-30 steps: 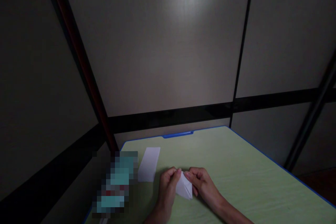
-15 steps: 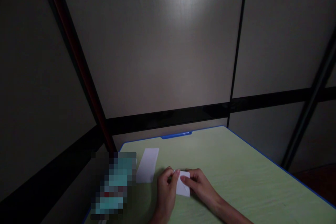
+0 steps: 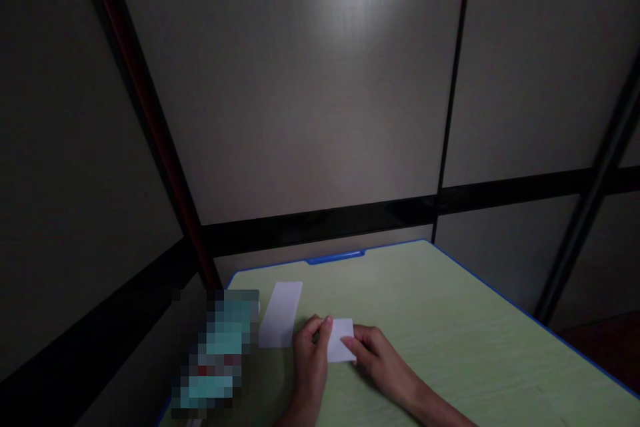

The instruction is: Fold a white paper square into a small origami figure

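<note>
Paper [image 3: 337,339], a small white piece, sits between our two hands, over the green table [image 3: 450,320]; whether it touches the tabletop we cannot tell. Our left hand [image 3: 310,355] is curled in, thumb on top, pinching the piece by its left side. Our right hand [image 3: 376,355] is loosely bent, thumb laid over the right edge, its other fingers mostly hidden. As we judge it, good handling here means light, even pinches, edges lined up before any pressing, and smooth thumb strokes so nothing skews or crumples.

The piece lies fairly straight to us: its near and far edges run from hand to hand, its right edge points away. With the left side partly covered, we cannot settle its long axis.

Left of our left hand is a pixelated turquoise thing [image 3: 223,340] we cannot identify. Between the two but farther off lies a white strip [image 3: 281,313], its long axis running away and leaning right. Well ahead of both hands, a blue handle [image 3: 336,257] sits at the table's far edge, before a panelled wall [image 3: 320,113].
</note>
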A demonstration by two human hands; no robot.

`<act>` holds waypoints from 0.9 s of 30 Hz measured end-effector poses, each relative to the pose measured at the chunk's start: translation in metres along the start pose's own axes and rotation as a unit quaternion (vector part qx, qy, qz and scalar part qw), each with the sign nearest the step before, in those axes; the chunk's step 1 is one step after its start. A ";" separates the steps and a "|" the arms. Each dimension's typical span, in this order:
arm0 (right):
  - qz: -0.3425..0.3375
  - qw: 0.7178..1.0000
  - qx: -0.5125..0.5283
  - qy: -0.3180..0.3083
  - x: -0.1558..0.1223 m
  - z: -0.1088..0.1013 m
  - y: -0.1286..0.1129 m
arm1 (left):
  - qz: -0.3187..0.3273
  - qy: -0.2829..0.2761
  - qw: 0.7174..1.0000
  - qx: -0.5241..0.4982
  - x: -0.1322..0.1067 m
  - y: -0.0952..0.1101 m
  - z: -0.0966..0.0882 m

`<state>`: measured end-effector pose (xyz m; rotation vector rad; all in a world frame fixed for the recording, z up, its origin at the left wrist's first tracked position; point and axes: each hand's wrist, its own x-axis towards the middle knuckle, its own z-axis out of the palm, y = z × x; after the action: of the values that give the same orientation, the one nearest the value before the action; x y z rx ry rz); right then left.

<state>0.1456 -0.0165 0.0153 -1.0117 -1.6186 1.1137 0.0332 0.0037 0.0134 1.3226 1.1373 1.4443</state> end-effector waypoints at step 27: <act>0.005 0.991 0.131 0.016 0.004 -0.005 0.013 | -0.077 -0.088 0.992 -0.053 0.001 -0.001 0.001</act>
<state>0.1511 -0.0087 0.0048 -0.8602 -1.3990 1.2721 0.0347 0.0046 0.0129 1.2335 1.0108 1.2333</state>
